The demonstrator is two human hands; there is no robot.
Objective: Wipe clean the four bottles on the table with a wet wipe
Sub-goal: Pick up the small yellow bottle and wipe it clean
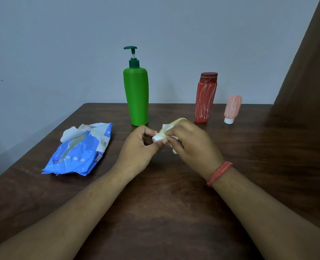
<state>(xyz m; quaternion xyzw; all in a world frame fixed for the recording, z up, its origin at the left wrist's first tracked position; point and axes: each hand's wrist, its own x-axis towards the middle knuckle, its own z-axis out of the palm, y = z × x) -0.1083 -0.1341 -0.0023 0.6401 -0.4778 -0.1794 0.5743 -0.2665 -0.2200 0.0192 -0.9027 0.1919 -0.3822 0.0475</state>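
Note:
A small yellow bottle (179,121) with a white cap is held above the dark wooden table (164,212), mostly hidden by my hands. My left hand (139,149) pinches its cap end. My right hand (191,145) wraps a white wet wipe (164,128) around the bottle's body. Behind them stand a tall green pump bottle (136,96), a red bottle (206,99) streaked with white marks, and a small pink bottle (232,108) standing on its white cap, also streaked.
A blue wet-wipe pack (80,152) lies open at the left with a wipe sticking out of it. A brown curtain (305,72) hangs at the right. A grey wall runs behind the table's far edge.

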